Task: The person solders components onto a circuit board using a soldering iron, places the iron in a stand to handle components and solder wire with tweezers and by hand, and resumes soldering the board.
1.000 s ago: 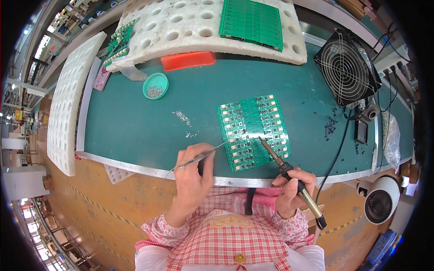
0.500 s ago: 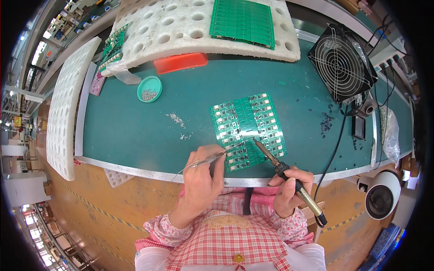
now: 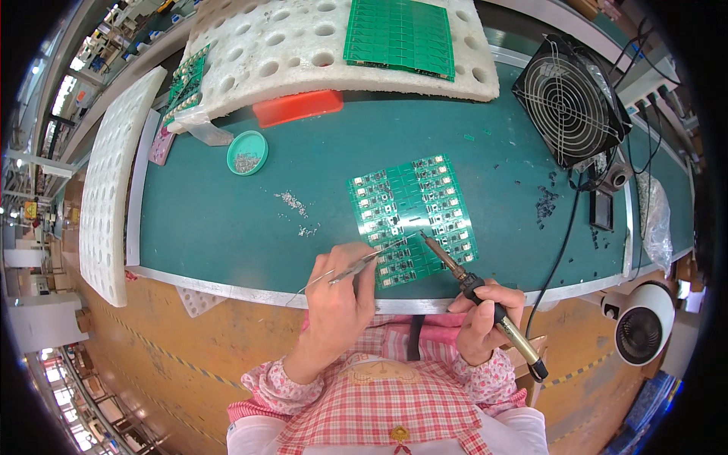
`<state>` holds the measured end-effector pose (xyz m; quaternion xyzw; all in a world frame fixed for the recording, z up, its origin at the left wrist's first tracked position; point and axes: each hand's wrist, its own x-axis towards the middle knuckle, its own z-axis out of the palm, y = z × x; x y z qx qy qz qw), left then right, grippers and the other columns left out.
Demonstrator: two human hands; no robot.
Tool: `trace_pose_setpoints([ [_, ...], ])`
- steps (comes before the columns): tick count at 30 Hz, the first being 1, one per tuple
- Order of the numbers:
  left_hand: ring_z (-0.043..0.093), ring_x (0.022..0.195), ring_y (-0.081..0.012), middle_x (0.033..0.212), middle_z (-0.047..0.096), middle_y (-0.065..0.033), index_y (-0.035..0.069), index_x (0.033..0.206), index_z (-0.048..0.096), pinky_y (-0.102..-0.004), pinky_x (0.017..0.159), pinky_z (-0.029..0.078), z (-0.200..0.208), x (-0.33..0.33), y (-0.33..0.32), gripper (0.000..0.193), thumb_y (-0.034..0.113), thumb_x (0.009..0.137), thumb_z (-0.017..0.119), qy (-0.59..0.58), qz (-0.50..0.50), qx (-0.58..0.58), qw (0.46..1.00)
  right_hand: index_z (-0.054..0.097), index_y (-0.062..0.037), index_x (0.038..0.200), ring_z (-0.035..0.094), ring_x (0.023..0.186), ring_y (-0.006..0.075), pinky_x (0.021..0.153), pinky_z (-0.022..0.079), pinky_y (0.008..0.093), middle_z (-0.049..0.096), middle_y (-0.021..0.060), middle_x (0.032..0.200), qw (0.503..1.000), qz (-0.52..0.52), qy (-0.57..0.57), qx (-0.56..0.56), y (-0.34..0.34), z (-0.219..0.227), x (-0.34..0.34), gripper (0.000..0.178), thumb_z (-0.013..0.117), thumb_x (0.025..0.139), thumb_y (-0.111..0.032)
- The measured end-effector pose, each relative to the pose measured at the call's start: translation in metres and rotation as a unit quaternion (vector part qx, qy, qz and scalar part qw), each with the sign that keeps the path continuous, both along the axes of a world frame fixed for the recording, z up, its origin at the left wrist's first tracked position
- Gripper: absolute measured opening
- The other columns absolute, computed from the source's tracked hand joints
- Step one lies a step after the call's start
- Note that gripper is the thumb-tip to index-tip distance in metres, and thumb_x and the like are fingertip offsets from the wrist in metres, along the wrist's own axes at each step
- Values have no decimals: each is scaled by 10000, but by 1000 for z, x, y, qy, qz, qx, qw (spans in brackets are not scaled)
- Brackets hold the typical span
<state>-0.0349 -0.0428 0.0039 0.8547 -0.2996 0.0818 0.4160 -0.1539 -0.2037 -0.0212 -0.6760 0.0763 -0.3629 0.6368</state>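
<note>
A green circuit board (image 3: 408, 199) with rows of small white and black parts lies on the green mat near the table's front edge. My left hand (image 3: 335, 299) is closed on thin metal tweezers (image 3: 353, 269), whose points reach over the middle of the board. In my right hand (image 3: 489, 317) is a soldering iron (image 3: 449, 263), held like a pen. Its tip is at the board's middle, beside the tweezer points. Whether the tips touch a part is too small to tell.
Small silvery bits (image 3: 291, 201) lie left of the board, below a round green dish (image 3: 248, 152). Black bits (image 3: 545, 203) and a black fan (image 3: 565, 102) are on the right, where the iron's cord (image 3: 563, 262) runs. White foam (image 3: 296, 57) with more boards (image 3: 400, 34) and a red tray (image 3: 298, 108) stand behind.
The whole view has shifted slightly. Both hands keep their grips, and the soldering iron and tweezers stay over the middle of the board.
</note>
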Motion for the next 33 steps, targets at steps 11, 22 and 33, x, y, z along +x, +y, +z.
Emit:
trace_pose_setpoints([
  [11,640,828,-312,964,667,-141,-5,997,609,-373,714,498,-1,1,1,197,-76,825,671,-2,-6,-3,1000,497,-31,1089,636,561,150,544,486,258,611,100,714,1000,-10,-14,-13,1,0,2,227,565,994,-225],
  [22,640,833,-314,968,666,-140,-4,999,606,-374,719,496,0,1,0,193,-74,830,668,-10,-8,6,1000,503,-37,1082,656,595,158,581,493,283,670,104,707,1000,-6,-12,4,3,1,4,221,574,996,-227],
  [33,639,819,-308,965,668,-135,-5,998,612,-371,710,498,-1,2,0,192,-73,828,670,-6,-5,-2,1000,500,-38,1074,644,588,158,588,493,281,681,98,691,1000,-12,-22,-4,3,-1,5,228,573,999,-240],
])
